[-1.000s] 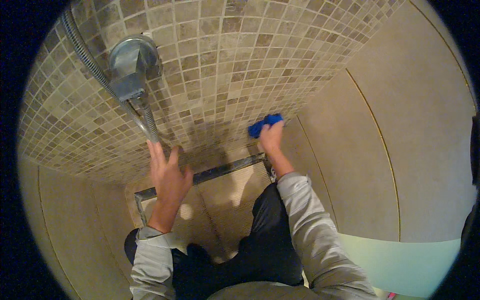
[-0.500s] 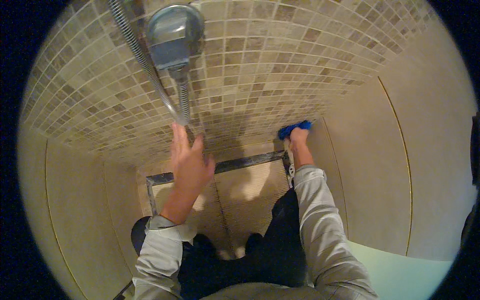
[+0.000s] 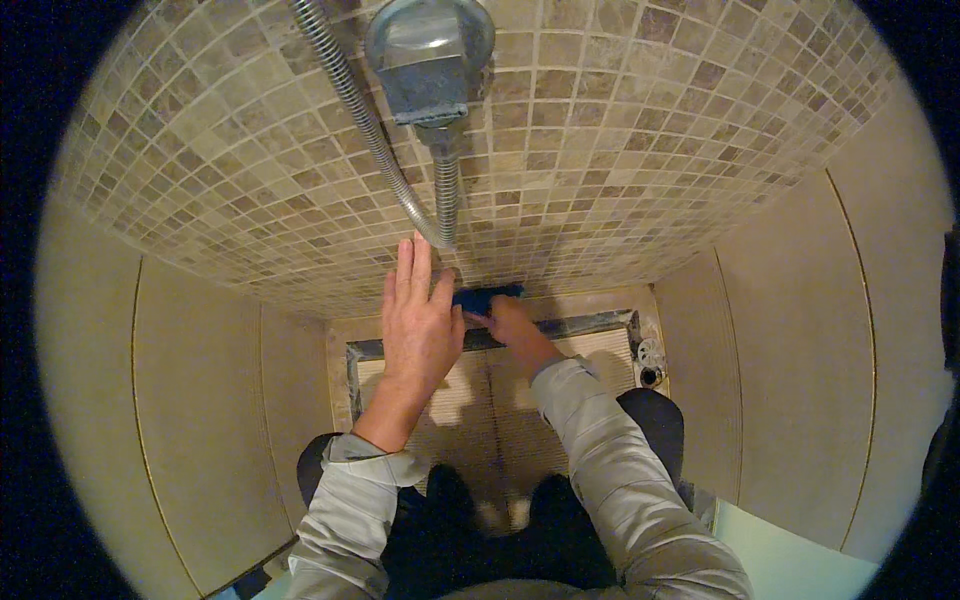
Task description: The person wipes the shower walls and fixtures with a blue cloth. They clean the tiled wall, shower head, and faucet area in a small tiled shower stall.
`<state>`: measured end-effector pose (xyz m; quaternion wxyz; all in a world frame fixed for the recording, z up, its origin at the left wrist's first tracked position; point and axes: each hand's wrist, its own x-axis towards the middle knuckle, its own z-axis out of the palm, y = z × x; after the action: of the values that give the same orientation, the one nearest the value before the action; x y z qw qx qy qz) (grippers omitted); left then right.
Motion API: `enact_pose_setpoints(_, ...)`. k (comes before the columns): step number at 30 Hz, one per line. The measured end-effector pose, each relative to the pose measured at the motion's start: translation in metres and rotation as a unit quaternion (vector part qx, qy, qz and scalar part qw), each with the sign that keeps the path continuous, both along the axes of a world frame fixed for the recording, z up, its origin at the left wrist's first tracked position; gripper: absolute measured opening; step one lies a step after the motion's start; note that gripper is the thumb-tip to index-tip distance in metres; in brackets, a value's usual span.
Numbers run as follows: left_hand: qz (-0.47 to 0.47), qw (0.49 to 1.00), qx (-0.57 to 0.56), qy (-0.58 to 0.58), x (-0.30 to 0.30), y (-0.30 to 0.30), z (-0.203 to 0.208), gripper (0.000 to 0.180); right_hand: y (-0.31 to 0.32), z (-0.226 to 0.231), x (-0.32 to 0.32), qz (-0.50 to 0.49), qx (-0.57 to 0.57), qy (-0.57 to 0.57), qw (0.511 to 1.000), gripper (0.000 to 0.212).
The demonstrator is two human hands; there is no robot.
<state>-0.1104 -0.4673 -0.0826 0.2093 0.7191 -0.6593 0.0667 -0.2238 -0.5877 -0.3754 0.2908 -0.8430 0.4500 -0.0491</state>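
My right hand [image 3: 507, 325] is closed round a blue shaggy cloth [image 3: 490, 297], down at the foot of the mosaic-tiled wall [image 3: 590, 190]. Whether it is a cloth or a pad I cannot tell, since my fingers cover part of it. To its left, my left hand [image 3: 420, 322] is open, fingers stretched upward toward the tiles, with nothing in it. Its fingertips are just under the bend of the metal shower hose [image 3: 360, 110]. Whether its palm touches the wall I cannot tell.
A chrome shower fitting [image 3: 425, 60] sticks out of the wall above my hands. Below lies a ribbed floor panel [image 3: 540, 390] within a dark channel [image 3: 600, 322]. A small round white-and-dark part [image 3: 650, 365] lies at the right corner. Plain beige side walls [image 3: 800, 380] close in on both sides.
My right hand has moved left with the blue cloth, from the right corner to the middle of the wall's foot. My left hand stays under the hose; the whole view has shifted.
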Motion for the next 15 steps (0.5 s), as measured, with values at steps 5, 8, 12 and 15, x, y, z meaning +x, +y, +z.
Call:
enact_pose_setpoints(5,-0.046,0.998,-0.043,0.014,-0.015,-0.019,0.002,0.044,0.000,-0.013,0.045,-0.052,0.286,-0.485,0.825,0.040)
enact_pose_setpoints(8,-0.003,0.999,-0.043,0.002,0.011,0.002,-0.016,0.043,0.022,0.006,0.052,-0.017,0.232,-0.329,0.915,0.049)
enact_pose_setpoints(12,-0.002,0.999,-0.017,-0.035,0.019,0.008,-0.012,0.040,-0.007,-0.026,-0.014,-0.027,0.004,0.045,0.999,0.060)
enact_pose_setpoints(15,-0.050,0.997,-0.035,-0.055,0.004,-0.013,-0.013,0.038,-0.049,-0.035,-0.084,-0.512,0.301,-0.350,0.725,0.035)
